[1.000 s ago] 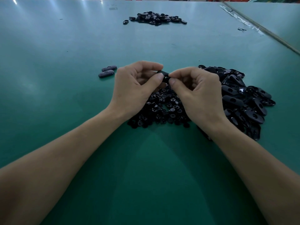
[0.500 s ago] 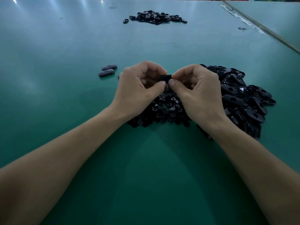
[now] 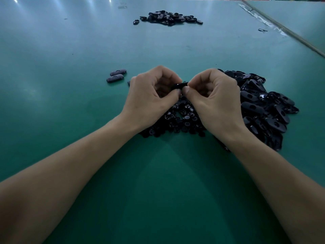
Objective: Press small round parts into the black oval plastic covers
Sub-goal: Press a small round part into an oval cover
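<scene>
Left hand (image 3: 151, 95) and right hand (image 3: 212, 97) both pinch one glossy black oval cover (image 3: 179, 85) above small round parts (image 3: 181, 118) on the smooth green surface (image 3: 70, 111).

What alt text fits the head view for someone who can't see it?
The left hand and right hand pinch one black cover between them above a heap of round parts on a green table. A cover pile lies at right, two covers lie at left, and another black pile sits far across.
</scene>
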The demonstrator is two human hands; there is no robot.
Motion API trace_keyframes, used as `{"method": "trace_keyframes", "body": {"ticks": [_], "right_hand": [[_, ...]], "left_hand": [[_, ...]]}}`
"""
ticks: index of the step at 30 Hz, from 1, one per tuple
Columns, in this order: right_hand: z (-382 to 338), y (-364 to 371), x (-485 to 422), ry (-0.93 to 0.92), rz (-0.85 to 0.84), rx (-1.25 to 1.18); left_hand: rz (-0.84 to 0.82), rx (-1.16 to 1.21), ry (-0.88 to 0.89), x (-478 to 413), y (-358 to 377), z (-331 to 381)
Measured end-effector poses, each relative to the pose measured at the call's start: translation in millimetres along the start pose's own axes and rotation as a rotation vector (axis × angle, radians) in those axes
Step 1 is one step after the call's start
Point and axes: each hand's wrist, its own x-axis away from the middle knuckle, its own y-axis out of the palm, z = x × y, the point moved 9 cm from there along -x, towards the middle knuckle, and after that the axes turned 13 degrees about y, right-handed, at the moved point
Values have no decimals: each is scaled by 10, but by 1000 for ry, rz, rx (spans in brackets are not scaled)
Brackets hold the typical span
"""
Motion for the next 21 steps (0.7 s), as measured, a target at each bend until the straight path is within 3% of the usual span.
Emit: {"method": "trace_keyframes", "body": {"ticks": [14,21], "right_hand": [[-120,11,81,-114,34,129],[-80,35,53,-141,26,207]], "left_hand": [[32,-97,6,-10,-38,6],[20,-28,-12,-11,-20,-13]]}}
